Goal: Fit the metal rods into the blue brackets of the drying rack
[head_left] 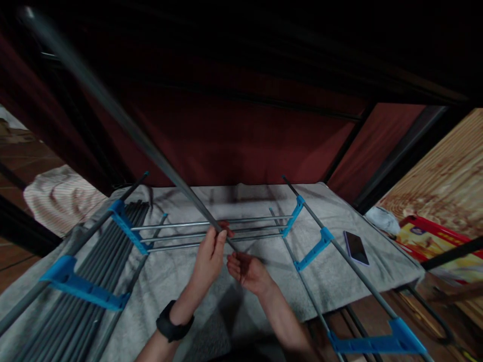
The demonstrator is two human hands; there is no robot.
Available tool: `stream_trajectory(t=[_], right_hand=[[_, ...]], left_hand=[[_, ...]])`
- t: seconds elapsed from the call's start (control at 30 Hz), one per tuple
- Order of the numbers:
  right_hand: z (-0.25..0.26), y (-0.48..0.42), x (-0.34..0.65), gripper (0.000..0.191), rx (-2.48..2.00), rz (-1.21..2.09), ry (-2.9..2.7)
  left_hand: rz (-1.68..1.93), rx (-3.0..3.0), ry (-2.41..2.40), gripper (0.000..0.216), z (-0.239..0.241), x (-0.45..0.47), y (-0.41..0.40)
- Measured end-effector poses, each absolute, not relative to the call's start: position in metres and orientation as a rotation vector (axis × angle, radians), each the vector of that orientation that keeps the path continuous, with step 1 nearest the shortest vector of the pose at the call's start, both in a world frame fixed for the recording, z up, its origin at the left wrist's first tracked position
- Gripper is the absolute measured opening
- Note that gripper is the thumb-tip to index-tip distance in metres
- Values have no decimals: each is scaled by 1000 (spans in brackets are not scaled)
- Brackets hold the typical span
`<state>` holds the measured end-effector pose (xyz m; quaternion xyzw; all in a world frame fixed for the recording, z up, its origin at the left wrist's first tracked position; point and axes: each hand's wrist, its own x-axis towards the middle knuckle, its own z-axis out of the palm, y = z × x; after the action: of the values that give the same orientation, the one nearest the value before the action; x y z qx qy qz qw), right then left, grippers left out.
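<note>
A long grey metal tube (162, 161) slants from the upper left down to my hands. My left hand (212, 251), with a black watch on the wrist, is closed around it near its lower end. My right hand (249, 271) lies just below that end, palm partly up, fingers loosely curled and apart from the tube as far as I can see. Behind my hands, thin metal rods (173, 248) span between a left blue plastic bracket (128, 227) and a right blue bracket (293, 216). These brackets sit on grey side tubes (352, 264) of a rack frame.
A bundle of loose grey tubes (83, 291) lies at the left on the grey cloth (211, 322). More blue brackets (85, 289) are on the side tubes. A phone (355, 247) rests at the right. A red and yellow box (433, 246) stands beyond the edge; a dark red panel (241, 136) rises behind.
</note>
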<state>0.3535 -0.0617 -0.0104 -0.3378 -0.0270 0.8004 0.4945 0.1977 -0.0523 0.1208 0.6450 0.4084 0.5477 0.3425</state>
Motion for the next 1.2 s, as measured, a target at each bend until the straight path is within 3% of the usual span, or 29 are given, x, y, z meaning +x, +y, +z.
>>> stream_trajectory(t=[0.1, 0.2, 0.43, 0.6, 0.77, 1.0, 1.2], right_hand=[[-4, -64, 353, 8, -896, 1961, -201], [-3, -65, 368, 8, -975, 1777, -232], [-11, -68, 407, 14, -1092, 1471, -269], [-18, -70, 422, 25, -1100, 1380, -315], [-26, -66, 427, 23, -1089, 1359, -241], [-32, -55, 442, 11, -931, 1312, -156], [-37, -44, 457, 16, -1033, 1231, -154]], left_hand=[[1416, 1877, 1119, 36, 137, 178, -48], [1376, 2079, 1144, 36, 137, 164, -41], [1156, 2476, 1227, 38, 81, 161, -25], [812, 2591, 1393, 40, 35, 152, -15], [533, 2571, 1439, 40, 1, 141, -9], [307, 2688, 1486, 42, -20, 138, -5], [238, 2650, 1522, 55, -15, 132, -5]])
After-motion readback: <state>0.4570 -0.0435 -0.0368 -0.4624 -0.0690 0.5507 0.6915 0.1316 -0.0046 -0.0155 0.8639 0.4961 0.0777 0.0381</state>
